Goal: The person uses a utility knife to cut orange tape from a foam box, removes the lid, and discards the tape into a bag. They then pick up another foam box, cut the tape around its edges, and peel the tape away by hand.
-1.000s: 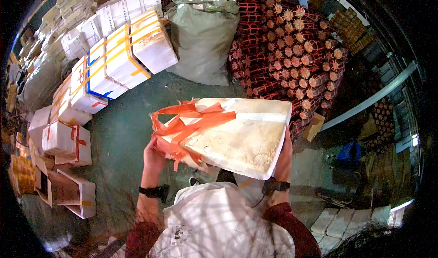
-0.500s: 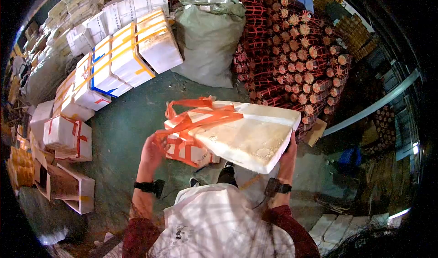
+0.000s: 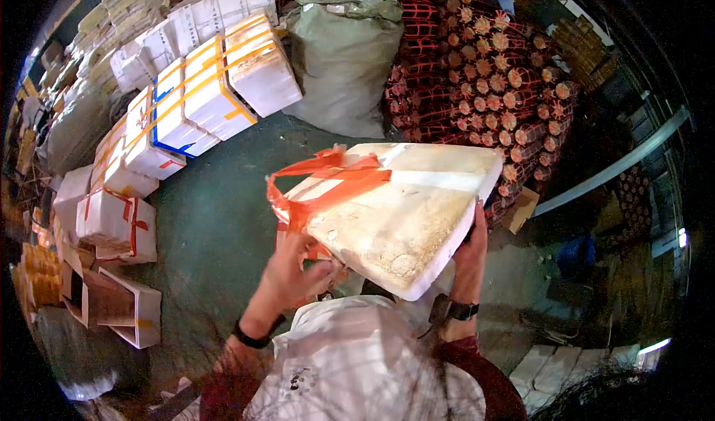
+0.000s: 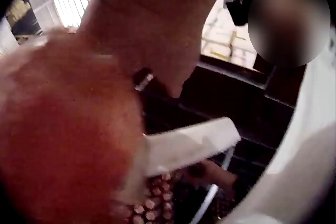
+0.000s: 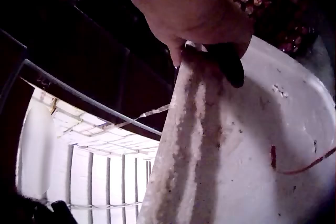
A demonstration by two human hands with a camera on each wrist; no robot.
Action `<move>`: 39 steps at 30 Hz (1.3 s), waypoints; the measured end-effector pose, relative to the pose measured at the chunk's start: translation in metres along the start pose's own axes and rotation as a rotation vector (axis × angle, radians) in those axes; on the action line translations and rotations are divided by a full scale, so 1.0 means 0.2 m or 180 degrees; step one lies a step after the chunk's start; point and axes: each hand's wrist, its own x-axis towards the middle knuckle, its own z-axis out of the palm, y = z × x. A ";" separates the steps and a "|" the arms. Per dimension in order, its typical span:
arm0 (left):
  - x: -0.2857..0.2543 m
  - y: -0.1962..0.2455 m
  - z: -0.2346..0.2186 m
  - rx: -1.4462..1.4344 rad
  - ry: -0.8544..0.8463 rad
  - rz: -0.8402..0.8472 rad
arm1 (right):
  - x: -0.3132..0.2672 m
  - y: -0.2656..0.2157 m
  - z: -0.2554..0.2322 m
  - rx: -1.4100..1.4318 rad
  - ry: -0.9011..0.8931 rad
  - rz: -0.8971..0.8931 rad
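Observation:
A white foam box lid (image 3: 402, 212), stained tan on top, is held tilted before the person's body. Torn red tape (image 3: 328, 183) is stuck across its left end and loops off the edge. The right hand (image 3: 471, 246) grips the lid's right edge, with the thumb on one face; the right wrist view shows that hand (image 5: 205, 19) and the lid's white hollow underside (image 5: 252, 140). By the lid's near left corner is the left hand (image 3: 287, 276), its thumb apart from the fingers, fingertips close to the tape. A red-taped box on the floor is mostly hidden under the lid.
White foam boxes (image 3: 212, 93) with yellow and blue tape line the left side. An open box (image 3: 138, 309) lies at lower left. Ahead stand a full green-grey sack (image 3: 342, 64) and a large stack of red-netted bundles (image 3: 484, 86). A pale pole (image 3: 618, 164) slants at right.
The left hand has come off the tape's left end and moved right and nearer the body. The lid has tilted and shifted slightly right, still in the right hand.

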 end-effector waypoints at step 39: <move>0.17 -0.36 0.33 -0.2152 0.0109 -0.0809 | -0.17 0.49 0.26 -0.5493 -0.0984 -0.1225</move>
